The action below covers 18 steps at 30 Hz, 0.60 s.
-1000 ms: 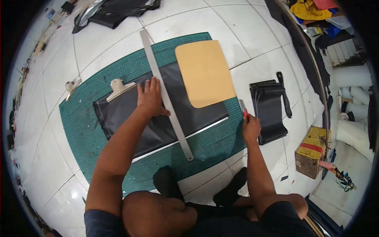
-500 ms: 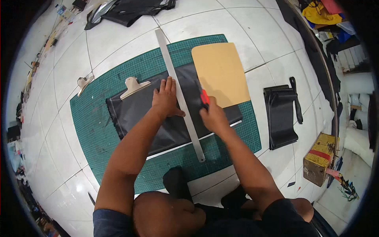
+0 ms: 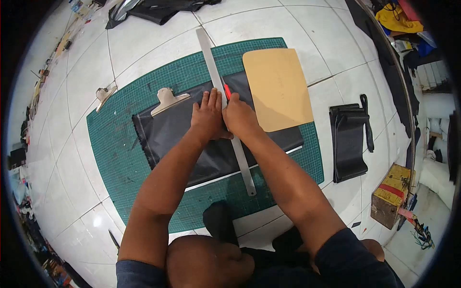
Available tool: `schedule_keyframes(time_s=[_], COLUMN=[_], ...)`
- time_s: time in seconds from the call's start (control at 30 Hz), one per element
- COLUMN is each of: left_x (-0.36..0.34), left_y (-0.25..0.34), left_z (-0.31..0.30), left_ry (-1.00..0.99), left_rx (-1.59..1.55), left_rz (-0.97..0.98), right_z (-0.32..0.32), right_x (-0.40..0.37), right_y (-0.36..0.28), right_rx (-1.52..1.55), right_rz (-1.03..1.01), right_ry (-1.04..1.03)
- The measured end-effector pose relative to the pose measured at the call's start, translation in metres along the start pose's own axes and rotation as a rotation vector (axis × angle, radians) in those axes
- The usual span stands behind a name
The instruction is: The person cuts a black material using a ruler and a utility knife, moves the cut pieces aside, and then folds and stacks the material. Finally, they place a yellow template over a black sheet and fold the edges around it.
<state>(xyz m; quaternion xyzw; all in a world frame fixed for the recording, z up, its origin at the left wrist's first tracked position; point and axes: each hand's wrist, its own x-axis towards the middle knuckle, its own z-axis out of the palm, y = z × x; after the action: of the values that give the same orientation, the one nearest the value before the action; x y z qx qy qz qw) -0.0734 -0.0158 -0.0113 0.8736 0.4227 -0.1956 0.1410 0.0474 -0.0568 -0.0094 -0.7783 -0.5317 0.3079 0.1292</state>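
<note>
My left hand (image 3: 207, 117) lies with fingers stretched out on the black fabric (image 3: 173, 139), its inner side against the long steel ruler (image 3: 244, 165). Beside it, my right hand (image 3: 240, 116) is wrapped round a red utility knife (image 3: 227, 90), held close along the ruler's right edge. The knife's tip is too small to make out. A metal bulldog clip (image 3: 169, 102) grips the fabric's upper left edge. Under everything is a green cutting mat (image 3: 113, 158). A tan card piece (image 3: 278, 91) with rounded corners lies to the right, partly over the fabric.
Another metal clip (image 3: 104, 97) sits at the mat's left corner. Folded black material with a strap (image 3: 348, 141) lies on the tiles at right, near a worn yellow box (image 3: 391, 194). Dark sheeting (image 3: 158, 10) lies beyond the mat.
My right hand has moved left with the utility knife, from over the fabric near the card to the ruler's edge. My left hand stays on the fabric. The view has shifted slightly.
</note>
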Motion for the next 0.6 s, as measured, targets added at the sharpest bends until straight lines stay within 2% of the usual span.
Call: schedule_keyframes(time_s=[0.4,0.6], left_x=[0.001,0.003], left_y=[0.003,0.001], left_z=[-0.003,-0.003], left_ry=[-0.014,0.01], left_rx=[0.044,0.064], left_rz=[0.015,0.002], right_z=[-0.012,-0.01], right_x=[0.008,-0.071], right_y=[-0.009,0.018], right_rx=[0.003,0.025], right_rz=[0.068,0.081], right_ry=[-0.152,-0.209])
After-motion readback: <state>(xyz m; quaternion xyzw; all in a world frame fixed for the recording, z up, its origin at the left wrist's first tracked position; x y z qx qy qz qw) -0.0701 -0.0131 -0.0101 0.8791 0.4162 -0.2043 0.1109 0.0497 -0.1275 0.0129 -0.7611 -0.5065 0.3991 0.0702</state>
